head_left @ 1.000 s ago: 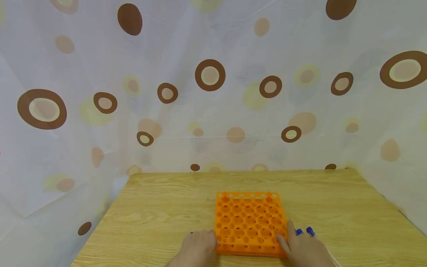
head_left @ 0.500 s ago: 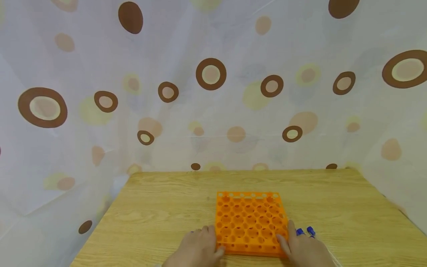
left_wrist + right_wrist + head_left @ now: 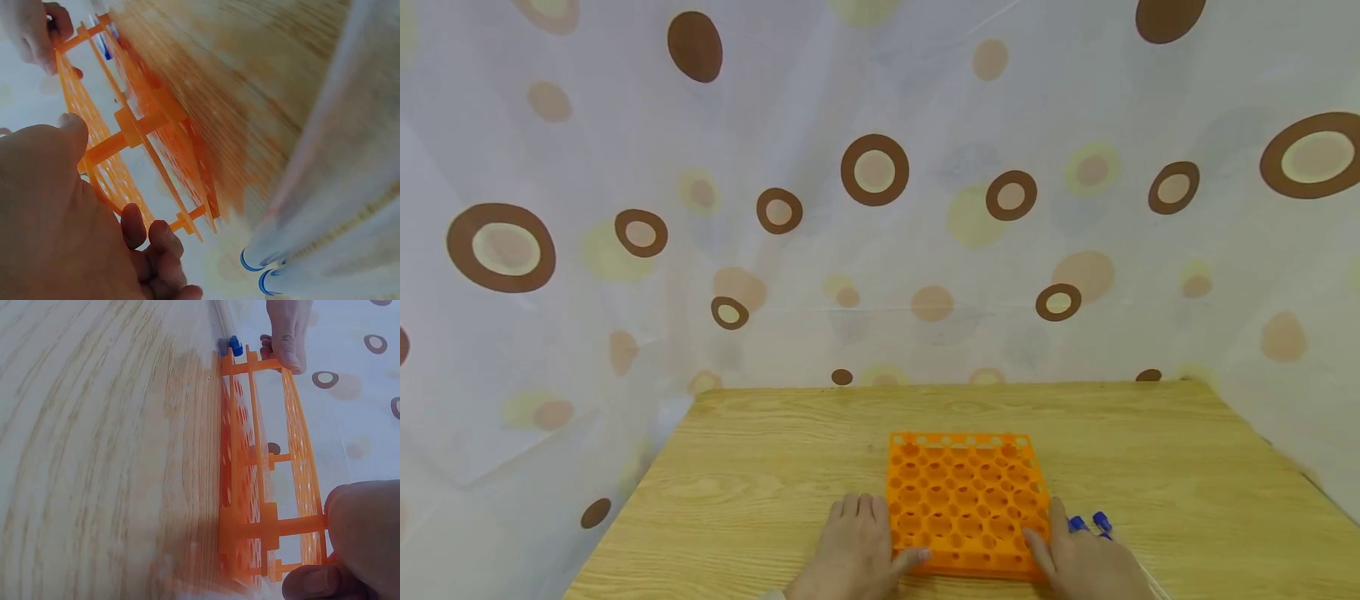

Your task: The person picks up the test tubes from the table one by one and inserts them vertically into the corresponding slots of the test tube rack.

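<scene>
The orange tube rack (image 3: pixel 966 502) lies flat on the wooden bench (image 3: pixel 760 483), caught between both hands at its near corners. The left hand (image 3: pixel 857 550) sits at the rack's left near corner, thumb laid over the top plate and fingers stretched along the side; from its wrist view the fingers curl under the rack's edge (image 3: pixel 140 134), so it grips the frame. The right hand (image 3: pixel 1078 558) holds the right near corner the same way, thumb on the top plate and fingers curled beside it (image 3: pixel 350 544). The rack therefore extends away from both hands toward the far side of the bench, roughly square, with neither hand plainly nearer than the other. Its layered plates stand parallel to the bench top, joined by short posts.

Just beyond the right hand's fingers, touching or nearly touching the rack's right edge, lie blue-capped tubes (image 3: pixel 1090 522); how many there are is hard to tell.

The bench is pale oak-grained laminate. A white curtain (image 3: pixel 880 208) printed with brown and yellow rings hangs around it on the far side and both flanks.
</scene>
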`<state>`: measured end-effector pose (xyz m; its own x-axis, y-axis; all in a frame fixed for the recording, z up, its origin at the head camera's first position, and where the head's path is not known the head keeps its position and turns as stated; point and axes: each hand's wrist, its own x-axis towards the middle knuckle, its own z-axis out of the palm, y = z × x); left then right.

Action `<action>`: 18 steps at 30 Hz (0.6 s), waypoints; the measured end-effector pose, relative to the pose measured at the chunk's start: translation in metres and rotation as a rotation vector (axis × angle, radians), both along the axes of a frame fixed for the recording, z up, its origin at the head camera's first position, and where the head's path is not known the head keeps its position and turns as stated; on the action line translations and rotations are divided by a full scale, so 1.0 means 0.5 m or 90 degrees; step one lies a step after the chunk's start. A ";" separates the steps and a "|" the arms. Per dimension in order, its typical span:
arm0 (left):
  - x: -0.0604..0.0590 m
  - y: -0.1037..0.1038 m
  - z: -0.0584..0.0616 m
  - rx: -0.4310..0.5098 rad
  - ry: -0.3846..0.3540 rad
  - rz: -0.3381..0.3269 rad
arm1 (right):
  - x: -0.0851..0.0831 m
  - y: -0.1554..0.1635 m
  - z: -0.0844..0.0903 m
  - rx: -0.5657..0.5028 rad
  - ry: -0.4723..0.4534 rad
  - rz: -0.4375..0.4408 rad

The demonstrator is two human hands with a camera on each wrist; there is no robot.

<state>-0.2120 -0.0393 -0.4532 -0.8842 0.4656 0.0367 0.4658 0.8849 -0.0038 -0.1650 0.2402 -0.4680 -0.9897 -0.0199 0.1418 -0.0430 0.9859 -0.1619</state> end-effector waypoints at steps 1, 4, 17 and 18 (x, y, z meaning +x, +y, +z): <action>0.000 0.000 -0.003 -0.009 0.018 -0.005 | 0.000 0.000 0.001 -0.003 -0.007 -0.001; 0.001 -0.001 -0.009 -0.027 0.083 -0.019 | -0.003 0.001 0.004 -0.025 -0.042 -0.004; 0.003 -0.003 -0.021 -0.038 0.190 -0.035 | -0.019 0.010 0.016 -0.108 -0.156 0.011; 0.003 -0.003 -0.021 -0.037 0.188 -0.035 | -0.019 0.011 0.017 -0.115 -0.157 0.011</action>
